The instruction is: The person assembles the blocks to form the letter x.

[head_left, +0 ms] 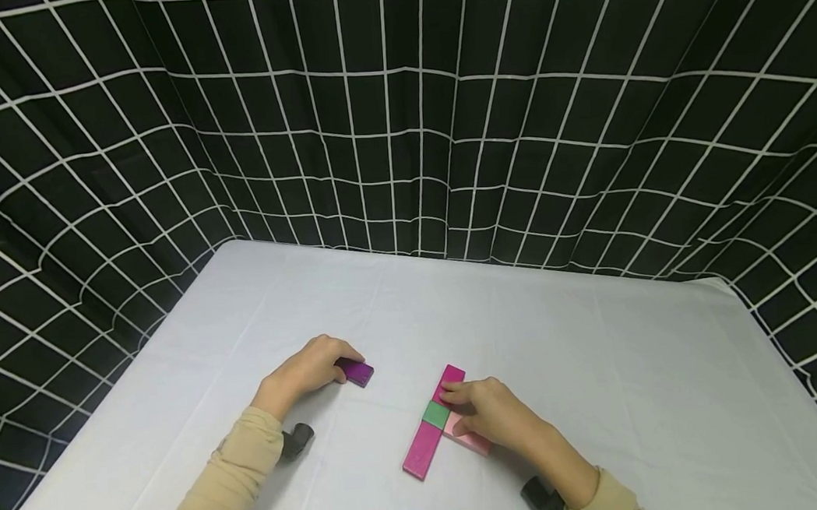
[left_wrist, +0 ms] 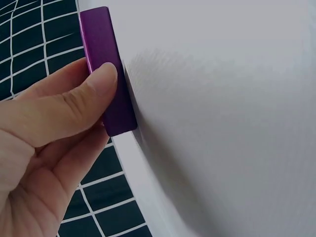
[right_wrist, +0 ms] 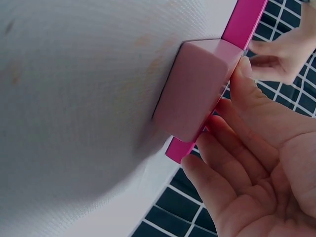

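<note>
My left hand point(head_left: 315, 367) pinches a dark purple rectangular block point(head_left: 358, 372) left of the middle of the table. In the left wrist view the thumb lies on the block's broad face, with fingers behind it. My right hand point(head_left: 497, 413) bends over a T-shaped group of blocks. Its fingertips touch the far magenta block point(head_left: 452, 374), while the thumb rests at the light pink block point(head_left: 478, 442). A small green block point(head_left: 435, 415) sits at the junction, and another magenta block point(head_left: 423, 451) extends toward me. The right palm shows in the right wrist view.
A white cloth covers the table point(head_left: 561, 339). Black curtain point(head_left: 400, 115) with a white grid surrounds its back and sides. A dark wrist-worn device point(head_left: 296, 440) shows by the left sleeve, and another point(head_left: 539, 497) by the right.
</note>
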Demonstrator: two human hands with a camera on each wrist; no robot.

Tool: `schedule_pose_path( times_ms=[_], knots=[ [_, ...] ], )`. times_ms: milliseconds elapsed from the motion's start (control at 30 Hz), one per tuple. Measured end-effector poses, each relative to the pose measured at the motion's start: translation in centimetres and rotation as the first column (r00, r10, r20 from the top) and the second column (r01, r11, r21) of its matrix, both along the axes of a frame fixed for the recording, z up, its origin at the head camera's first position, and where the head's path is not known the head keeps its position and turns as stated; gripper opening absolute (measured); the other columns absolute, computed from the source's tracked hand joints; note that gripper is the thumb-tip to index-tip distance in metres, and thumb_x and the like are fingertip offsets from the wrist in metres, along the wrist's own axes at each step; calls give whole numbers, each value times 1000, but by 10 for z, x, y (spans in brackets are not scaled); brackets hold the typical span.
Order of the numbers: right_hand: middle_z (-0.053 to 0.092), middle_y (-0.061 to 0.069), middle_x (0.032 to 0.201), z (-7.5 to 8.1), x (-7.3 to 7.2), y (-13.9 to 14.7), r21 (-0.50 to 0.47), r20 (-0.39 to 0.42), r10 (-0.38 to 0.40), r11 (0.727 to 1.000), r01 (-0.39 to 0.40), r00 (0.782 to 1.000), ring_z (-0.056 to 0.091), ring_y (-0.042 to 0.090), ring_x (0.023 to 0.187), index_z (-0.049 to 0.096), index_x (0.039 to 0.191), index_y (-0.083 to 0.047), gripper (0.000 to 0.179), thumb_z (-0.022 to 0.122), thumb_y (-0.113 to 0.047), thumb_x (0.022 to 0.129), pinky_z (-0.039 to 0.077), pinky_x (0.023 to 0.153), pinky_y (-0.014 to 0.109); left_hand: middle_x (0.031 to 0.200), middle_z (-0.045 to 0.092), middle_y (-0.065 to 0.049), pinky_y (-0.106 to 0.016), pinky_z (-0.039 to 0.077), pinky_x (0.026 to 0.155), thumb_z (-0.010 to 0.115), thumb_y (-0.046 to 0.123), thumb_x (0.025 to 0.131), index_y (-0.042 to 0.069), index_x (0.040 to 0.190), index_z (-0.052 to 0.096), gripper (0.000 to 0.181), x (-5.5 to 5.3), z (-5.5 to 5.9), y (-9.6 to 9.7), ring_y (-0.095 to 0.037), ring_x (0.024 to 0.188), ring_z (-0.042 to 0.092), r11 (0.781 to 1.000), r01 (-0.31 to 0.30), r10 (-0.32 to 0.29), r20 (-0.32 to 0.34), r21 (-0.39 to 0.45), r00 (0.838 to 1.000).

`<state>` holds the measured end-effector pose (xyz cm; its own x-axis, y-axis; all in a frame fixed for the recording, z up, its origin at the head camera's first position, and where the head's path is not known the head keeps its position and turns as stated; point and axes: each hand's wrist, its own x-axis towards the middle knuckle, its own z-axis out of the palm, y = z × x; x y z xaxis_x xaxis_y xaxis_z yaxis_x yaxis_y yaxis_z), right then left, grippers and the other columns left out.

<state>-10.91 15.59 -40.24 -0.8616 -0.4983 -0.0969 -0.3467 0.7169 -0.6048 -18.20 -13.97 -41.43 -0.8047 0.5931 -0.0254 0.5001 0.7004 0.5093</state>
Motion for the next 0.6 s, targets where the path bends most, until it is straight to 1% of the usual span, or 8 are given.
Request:
schedule_pose_path(
  times_ms=[100, 200, 300, 467, 600],
  knots=[
    [61, 15, 128, 0, 0, 0, 3, 5, -3, 1000, 3, 1000, 50, 43, 124, 66, 118, 5, 50, 81, -3, 71, 41, 100, 53, 105, 71, -11, -44, 49, 93, 72, -10, 76, -1, 107, 72, 32, 0, -1, 0, -31, 105, 64, 1000, -11, 11, -1, -1, 1000],
    [62, 14, 128, 0, 0, 0, 5, 5, -5, 1000, 5, 1000, 50, 42, 124, 66, 118, 4, 50, 81, -3, 72, 41, 100, 54, 106, 71, -11, -46, 48, 94, 72, -10, 76, 0, 107, 73, 32, 0, 0, 2, -33, 107, 62, 1000, -25, 25, 5, -3, 1000],
    [62, 14, 128, 0, 0, 0, 6, -1, -2, 1000, 2, 1000, 50, 43, 124, 66, 118, 4, 49, 81, -3, 72, 41, 100, 54, 106, 71, -12, -46, 48, 95, 72, -10, 76, -1, 107, 73, 32, 0, 1, 2, -34, 108, 62, 1000, -27, 27, 5, -6, 1000],
    [62, 15, 127, 0, 0, 0, -2, -2, -1, 1000, 1, 1000, 50, 43, 123, 66, 118, 5, 49, 81, -2, 72, 41, 99, 54, 105, 71, -11, -45, 48, 94, 72, -9, 76, -1, 107, 73, 32, 0, 2, 2, -32, 106, 63, 1000, -11, 11, -10, -11, 1000],
    [62, 15, 128, 0, 1, 0, -4, 9, -6, 1000, 6, 1000, 50, 43, 124, 66, 119, 4, 48, 80, -1, 73, 41, 99, 54, 105, 72, -10, -43, 49, 93, 73, -8, 75, -1, 106, 73, 32, 0, 1, 1, -30, 105, 64, 1000, 18, -18, -34, -2, 999]
  ],
)
